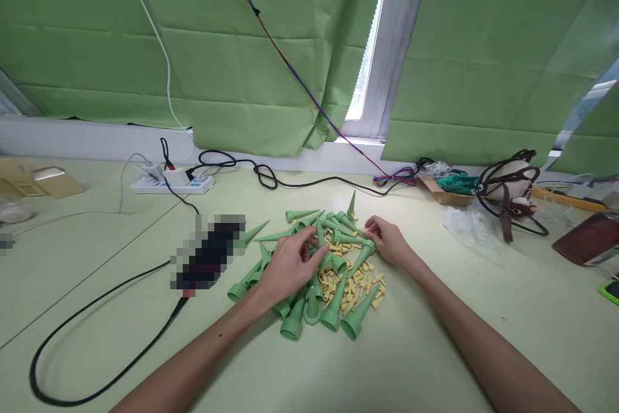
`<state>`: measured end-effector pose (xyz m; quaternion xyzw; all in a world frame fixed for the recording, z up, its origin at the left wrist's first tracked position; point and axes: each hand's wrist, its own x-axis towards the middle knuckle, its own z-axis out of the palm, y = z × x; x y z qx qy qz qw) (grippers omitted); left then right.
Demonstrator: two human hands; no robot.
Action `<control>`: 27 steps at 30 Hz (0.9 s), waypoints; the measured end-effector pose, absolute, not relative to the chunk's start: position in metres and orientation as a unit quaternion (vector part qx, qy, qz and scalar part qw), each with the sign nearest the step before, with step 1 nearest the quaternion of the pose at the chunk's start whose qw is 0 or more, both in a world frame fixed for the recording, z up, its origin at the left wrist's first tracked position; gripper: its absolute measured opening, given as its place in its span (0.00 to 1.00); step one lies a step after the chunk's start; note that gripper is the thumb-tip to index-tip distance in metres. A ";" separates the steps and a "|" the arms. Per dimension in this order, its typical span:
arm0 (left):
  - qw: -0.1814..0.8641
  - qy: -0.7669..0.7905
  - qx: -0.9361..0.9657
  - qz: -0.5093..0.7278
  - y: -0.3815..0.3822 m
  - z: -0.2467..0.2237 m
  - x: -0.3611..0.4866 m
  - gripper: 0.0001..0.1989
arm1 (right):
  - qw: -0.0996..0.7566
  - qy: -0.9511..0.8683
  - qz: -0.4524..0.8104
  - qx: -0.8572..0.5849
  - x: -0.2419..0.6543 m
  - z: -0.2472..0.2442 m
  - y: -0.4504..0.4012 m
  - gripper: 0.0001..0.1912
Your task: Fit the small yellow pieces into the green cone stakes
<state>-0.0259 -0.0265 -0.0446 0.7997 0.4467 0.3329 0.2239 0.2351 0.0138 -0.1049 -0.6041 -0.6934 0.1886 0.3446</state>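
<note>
A pile of green plastic plant-watering spikes [335, 310], cone-shaped with wide collars, lies on the table mixed with small yellow plastic valve pieces [355, 287]. My left hand [290, 265] is over the middle of the pile, thumb and fingers closed round an upright green spike [321, 240]. At the pile's right edge, my right hand [388, 240] has its fingertips pinched together beside the collar of another green spike [368, 247]. What those fingertips hold, if anything, is hidden.
A blurred-out dark device [209, 255] with a black cable lies left of the pile. Behind it stands a white power strip [173, 185]. Towards the back right are a cardboard box [447, 195], clear plastic bags [469, 230], a bag with brown handles [515, 184] and a dark red item [586, 239].
</note>
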 end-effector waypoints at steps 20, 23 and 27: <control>0.251 0.454 0.781 0.348 -0.024 -0.048 -0.028 0.12 | 0.384 -0.739 0.018 -0.553 0.206 -0.082 -0.009 0.14; 0.255 0.453 0.776 0.357 -0.022 -0.049 -0.028 0.12 | 0.423 -0.749 0.024 -0.510 0.187 -0.077 -0.023 0.10; 0.256 0.449 0.776 0.362 -0.022 -0.050 -0.028 0.11 | 0.449 -0.767 0.040 -0.456 0.169 -0.076 -0.037 0.08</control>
